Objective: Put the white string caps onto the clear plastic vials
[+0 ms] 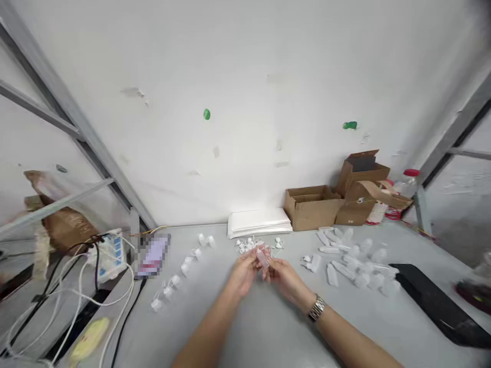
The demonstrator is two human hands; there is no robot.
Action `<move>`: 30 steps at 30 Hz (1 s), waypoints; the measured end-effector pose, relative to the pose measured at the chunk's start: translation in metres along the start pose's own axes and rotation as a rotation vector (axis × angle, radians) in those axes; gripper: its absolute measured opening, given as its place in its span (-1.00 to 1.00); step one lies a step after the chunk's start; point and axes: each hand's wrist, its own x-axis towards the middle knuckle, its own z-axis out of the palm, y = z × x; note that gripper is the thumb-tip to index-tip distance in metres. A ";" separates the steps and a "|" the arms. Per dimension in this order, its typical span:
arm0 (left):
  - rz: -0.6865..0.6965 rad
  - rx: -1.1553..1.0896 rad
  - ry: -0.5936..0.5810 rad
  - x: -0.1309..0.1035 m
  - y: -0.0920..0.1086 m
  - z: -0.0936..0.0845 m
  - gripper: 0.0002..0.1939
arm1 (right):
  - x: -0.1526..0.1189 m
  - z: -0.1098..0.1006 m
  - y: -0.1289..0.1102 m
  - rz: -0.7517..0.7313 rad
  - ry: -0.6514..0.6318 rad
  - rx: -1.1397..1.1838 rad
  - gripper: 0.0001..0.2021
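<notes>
Near the middle of the table, my left hand (244, 271) and my right hand (283, 275) meet around a small clear plastic piece (263, 257). Fingers of both hands are closed on it, and its exact kind is too small and blurred to tell. Just beyond the fingertips lies a heap of small white parts (247, 244) with thin stems or cords. To the right, a loose spread of translucent white plastic pieces (347, 260) covers part of the table. On the left runs a slanting row of small white pieces (187, 266), some with thin loops.
A stack of white sheets (260, 223) lies against the wall, beside an open cardboard box (312, 209) and a brown carton (360, 197). A phone (153, 255), white cables (82, 276) and a power strip (111, 255) occupy the left. A black flat object (437, 301) lies right.
</notes>
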 end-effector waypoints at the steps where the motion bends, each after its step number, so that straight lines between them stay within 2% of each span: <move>1: 0.019 0.013 0.027 0.000 0.000 0.000 -0.60 | 0.000 0.002 -0.001 -0.019 0.020 -0.048 -0.62; 6: 0.071 0.059 0.062 -0.001 -0.001 0.000 -0.68 | -0.001 0.005 -0.006 -0.106 0.029 -0.190 -0.66; 11: 0.024 0.054 -0.087 -0.002 0.003 -0.002 -0.58 | -0.003 0.005 -0.010 -0.074 -0.081 -0.021 -0.64; 13: 0.014 0.053 -0.103 -0.001 0.005 -0.004 -0.53 | -0.004 0.006 -0.011 -0.056 -0.104 0.018 -0.64; 17: 0.003 0.098 -0.095 -0.002 0.007 -0.007 -0.53 | -0.007 0.010 -0.012 -0.027 -0.118 0.009 -0.63; 23: 0.068 0.189 -0.046 -0.002 0.003 -0.003 -0.63 | -0.007 0.012 -0.009 -0.053 -0.050 -0.058 -0.60; 26: 0.149 0.348 0.076 0.001 0.010 -0.010 -0.64 | -0.002 0.005 -0.008 -0.102 0.034 -0.062 -0.60; 28: 0.244 0.550 0.244 0.005 0.017 -0.020 -0.64 | 0.001 -0.002 -0.010 -0.144 0.132 -0.039 -0.62; 29: 0.306 0.684 0.366 0.007 0.021 -0.025 -0.67 | 0.002 -0.005 -0.011 -0.161 0.185 -0.027 -0.63; 30: 0.335 0.847 0.435 0.008 0.024 -0.031 -0.70 | 0.003 -0.008 -0.012 -0.172 0.231 -0.017 -0.63</move>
